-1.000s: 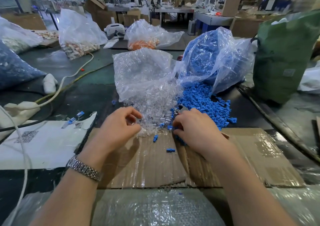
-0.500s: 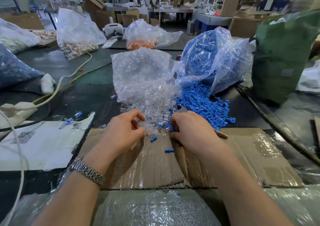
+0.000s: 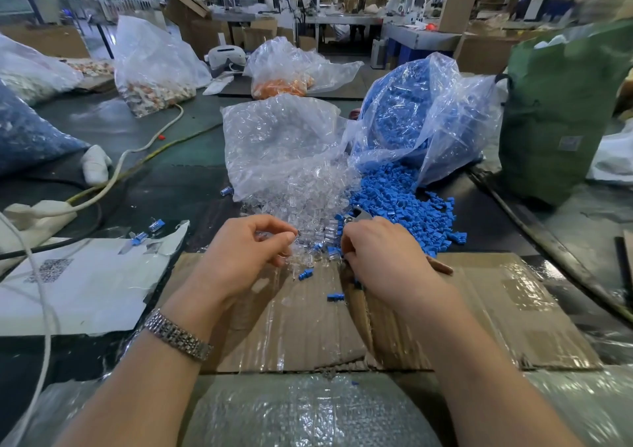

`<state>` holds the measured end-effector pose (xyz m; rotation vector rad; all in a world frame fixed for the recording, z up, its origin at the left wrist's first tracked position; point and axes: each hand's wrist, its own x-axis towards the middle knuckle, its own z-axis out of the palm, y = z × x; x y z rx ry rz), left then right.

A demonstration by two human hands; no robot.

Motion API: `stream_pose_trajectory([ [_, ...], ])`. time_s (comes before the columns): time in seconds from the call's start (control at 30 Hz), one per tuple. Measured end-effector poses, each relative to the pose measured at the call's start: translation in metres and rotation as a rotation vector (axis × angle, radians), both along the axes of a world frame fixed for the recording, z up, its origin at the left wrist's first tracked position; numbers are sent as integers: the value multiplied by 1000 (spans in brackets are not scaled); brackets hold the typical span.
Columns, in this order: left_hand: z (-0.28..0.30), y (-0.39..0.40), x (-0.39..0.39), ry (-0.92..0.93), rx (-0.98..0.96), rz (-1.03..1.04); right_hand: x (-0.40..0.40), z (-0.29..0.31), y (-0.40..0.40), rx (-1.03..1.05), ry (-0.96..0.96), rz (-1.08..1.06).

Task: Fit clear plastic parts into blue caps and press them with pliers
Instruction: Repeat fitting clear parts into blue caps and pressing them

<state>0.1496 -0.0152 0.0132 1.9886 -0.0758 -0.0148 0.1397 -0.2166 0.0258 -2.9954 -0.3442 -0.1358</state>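
Two hands work at the near edge of the spilled parts: the left hand (image 3: 245, 254) pinches a clear plastic part (image 3: 265, 237) between thumb and curled fingers, too small and glassy to tell which way it points. The right hand (image 3: 383, 258) is curled round the pliers (image 3: 359, 214), whose metal nose pokes out beyond the knuckles, pointing away from the person and slightly left, with the tip of a brown handle showing at the wrist side, so the tool's long axis runs roughly front to back. Between the hands lies the heap of clear parts (image 3: 305, 203), pouring from a clear bag (image 3: 281, 138) lying with its mouth toward the person. Just right of it, touching, a second clear bag (image 3: 428, 111) spills blue caps (image 3: 404, 207) onto the dark table (image 3: 171, 186). A few loose blue caps lie on the flattened cardboard (image 3: 496, 309) under the hands. Farther back stands a bag of orange pieces (image 3: 281, 85), and a green sack (image 3: 561, 111) sits at the right
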Motion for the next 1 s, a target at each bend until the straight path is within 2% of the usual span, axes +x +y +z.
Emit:
stream_pose_trajectory([
  [0.07, 0, -1, 0, 43, -160, 2, 0, 2, -1, 99, -30, -4],
  [0.17, 2, -2, 1, 130, -506, -16, 1, 7, -3, 465, -49, -42],
  [0.27, 4, 0, 2, 250, -831, -87, -1, 10, -2, 859, 24, -19],
  [0.33, 5, 1, 2, 324, -940, -142, -3, 11, -1, 1070, 70, 29],
  [0.4, 7, 2, 2, 366, -985, -169, -2, 11, -1, 1157, 66, 70],
  [0.63, 11, -7, -4, 336, -859, -163, -4, 15, -1, 1224, -81, 218],
  [1.0, 11, -12, -7, 298, -855, -175, -3, 7, 4, 937, -267, 313],
])
